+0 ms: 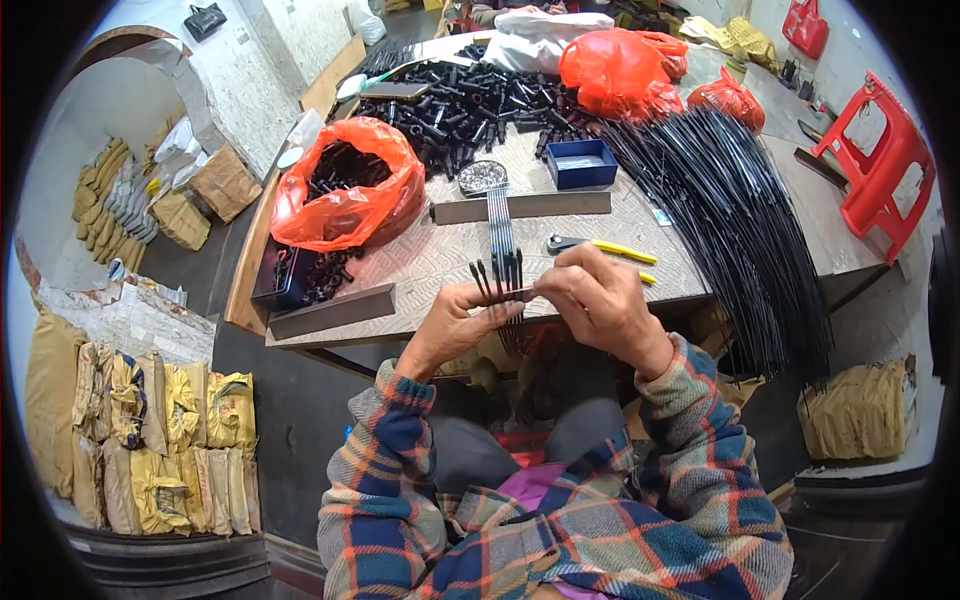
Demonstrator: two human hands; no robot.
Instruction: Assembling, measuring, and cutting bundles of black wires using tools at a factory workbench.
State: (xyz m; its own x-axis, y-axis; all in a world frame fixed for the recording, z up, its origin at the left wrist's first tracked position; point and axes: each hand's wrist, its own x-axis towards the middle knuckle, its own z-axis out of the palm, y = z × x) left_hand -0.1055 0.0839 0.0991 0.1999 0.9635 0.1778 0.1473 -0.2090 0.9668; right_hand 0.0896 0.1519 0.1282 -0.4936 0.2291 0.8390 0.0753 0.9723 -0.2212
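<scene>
My left hand (455, 325) is closed round a bundle of thin black rods (502, 235) at the table's near edge. The rods' thicker dark ends fan out above my fingers, and their shiny lengths lie over a metal bar (560, 203). My right hand (605, 305) is pinched beside the bundle, with a thin, pale strip-like piece between the two hands; its kind is too small to tell. Pliers with yellow handles (610, 250) lie just beyond my right hand. A round dish of small shiny parts (483, 177) and a blue box (582, 163) stand behind the bar.
A red plastic bag of black parts (395, 205) stands at left, by another metal bar (335, 313). Black tubular parts (460, 110) are heaped at the back. Long black rods (730, 220) overhang the table's right side, near a red stool (880, 150). Sacks (170, 440) fill the lower left.
</scene>
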